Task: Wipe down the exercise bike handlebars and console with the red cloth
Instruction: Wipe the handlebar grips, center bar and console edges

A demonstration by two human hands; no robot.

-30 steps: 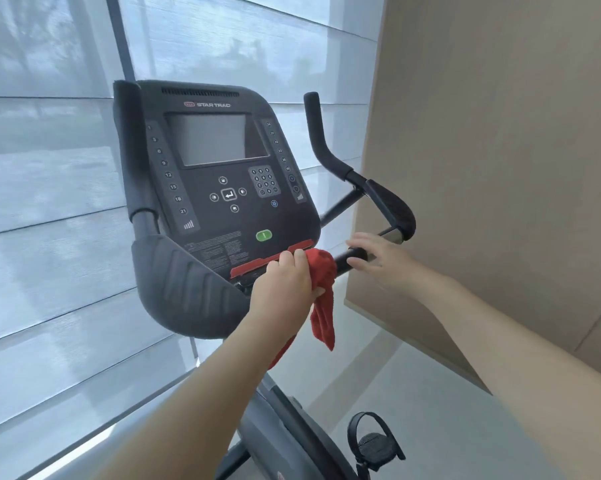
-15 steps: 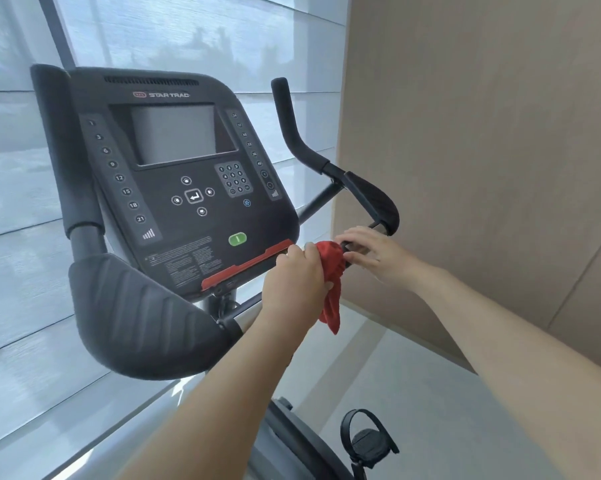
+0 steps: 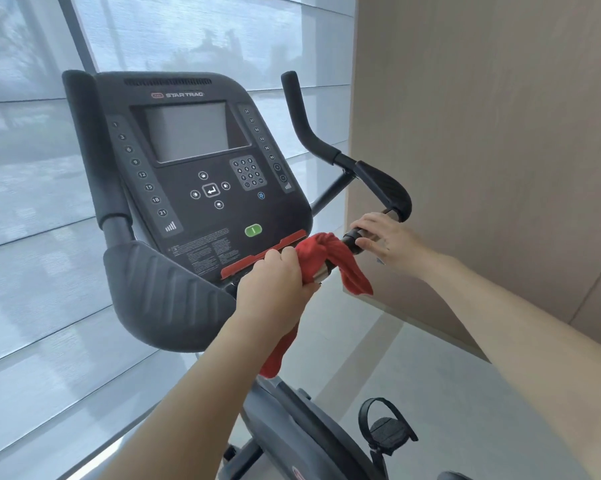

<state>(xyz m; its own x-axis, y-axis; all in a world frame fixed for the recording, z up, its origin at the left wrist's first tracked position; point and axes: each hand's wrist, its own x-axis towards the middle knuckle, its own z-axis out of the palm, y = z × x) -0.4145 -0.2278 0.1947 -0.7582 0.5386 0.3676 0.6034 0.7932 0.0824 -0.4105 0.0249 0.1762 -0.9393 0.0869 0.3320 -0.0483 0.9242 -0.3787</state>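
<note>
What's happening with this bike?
A person is wiping an exercise bike. The left hand grips a red cloth bunched round the handlebar, just below the console. The right hand holds the same handlebar a little further along, beside the cloth. One end of the cloth hangs down under the left hand.

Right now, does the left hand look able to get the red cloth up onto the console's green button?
Probably yes. The left hand grips the red cloth on the handlebar just below the console; the green button sits just above its knuckles, with nothing between.
</note>
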